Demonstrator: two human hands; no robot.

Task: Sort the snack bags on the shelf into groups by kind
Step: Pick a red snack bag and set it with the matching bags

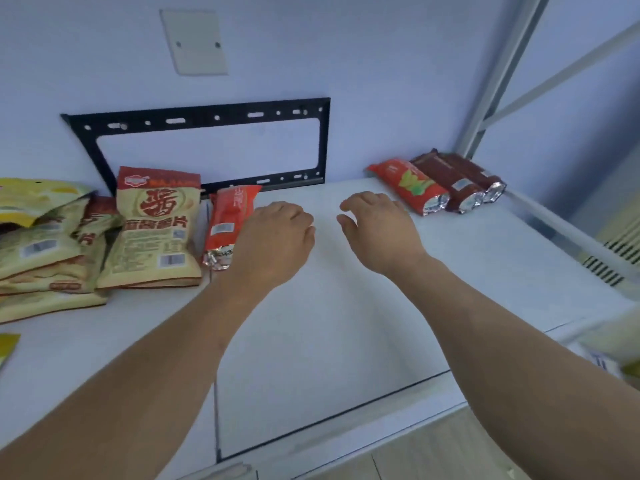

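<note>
Both hands hover empty over the shelf (346, 323), the left hand (273, 237) loosely curled beside a stray red pack (227, 226) by the tan bags (156, 230), probably bound for the packs (440, 183) at right, the right hand (377, 226) relaxed.

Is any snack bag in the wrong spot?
Yes. One red tube pack lies on the left next to the tan chip bags, by the left hand. A matching red pack lies far right beside the brown packs.
</note>
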